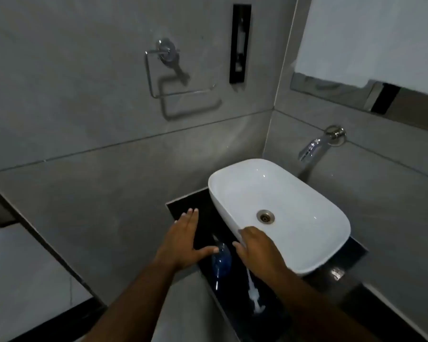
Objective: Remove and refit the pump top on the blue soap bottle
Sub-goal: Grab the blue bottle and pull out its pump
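Grey tile is covering the walls, with a chrome towel ring hanging far to the left. Nearer, the left hand is spreading flat and wide over the black counter, gripping nothing, its thumb touching the blue soap bottle. The bottle is lying on the counter between the two hands, with no top on it. Just right of it, the right hand is hovering open and empty, its fingers over the rim of the white basin. The white pump top is lying on the counter near this wrist. A chrome tap is jutting from the far right wall.
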